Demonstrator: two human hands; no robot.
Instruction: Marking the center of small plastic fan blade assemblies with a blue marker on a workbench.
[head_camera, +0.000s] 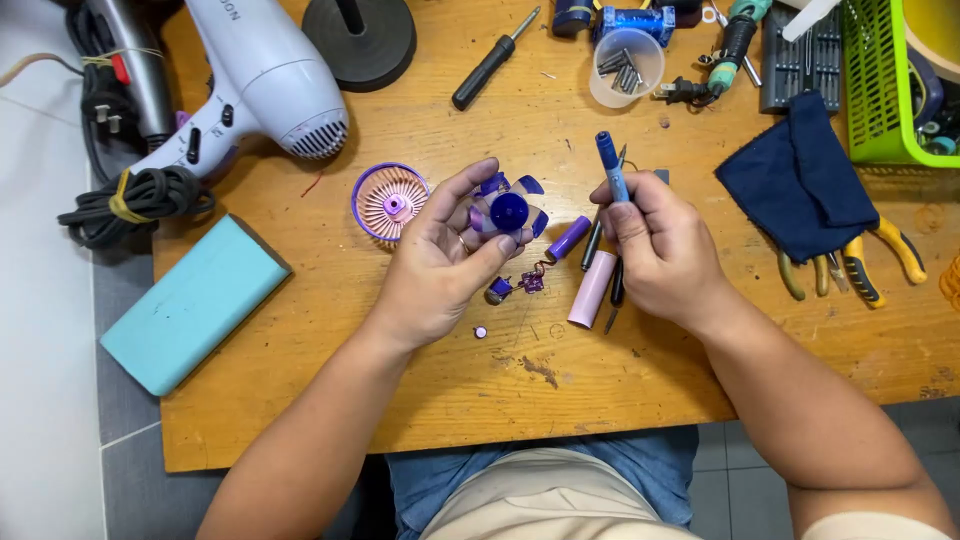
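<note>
The left hand (440, 265) grips a blue fan blade (507, 212) above the table (330, 400); the right hand (662, 245) pinches a blue screwdriver (612, 166) upright. Between them lie a purple tube (568, 238) and pink cylinder (592, 289). A purple grille (388, 202) sits just left, a hairdryer (262, 85) beyond.

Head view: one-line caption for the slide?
Left hand holds a blue fan blade, right hand a blue screwdriver, above a wooden table strewn with tools.
</note>
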